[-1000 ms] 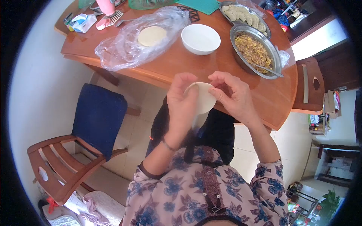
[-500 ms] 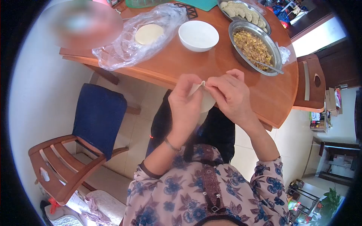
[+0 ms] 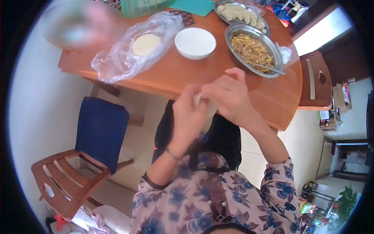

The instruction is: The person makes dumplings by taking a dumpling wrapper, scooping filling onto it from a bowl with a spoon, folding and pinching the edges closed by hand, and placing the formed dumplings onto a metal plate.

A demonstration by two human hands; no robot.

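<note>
Where both hands (image 3: 230,102) meet, dough (image 3: 210,112) sits between fingers (image 3: 215,91).

Taking the wooden table (image 3: 278,97) as the landmark, a green basket (image 3: 144,7) sits at its far side, with a teal board (image 3: 194,6) next to it and a dark lattice trivet (image 3: 186,18) just in front; a blur covers its far left corner. Left of the table and nearer, a chair with a blue cover (image 3: 100,134) stands on the tiled floor (image 3: 255,156), pinkish cloth (image 3: 103,222) heaped below. A second wooden chair (image 3: 320,85) stands at the table's right edge; well beyond and nearer, a green plant (image 3: 346,204).
</note>
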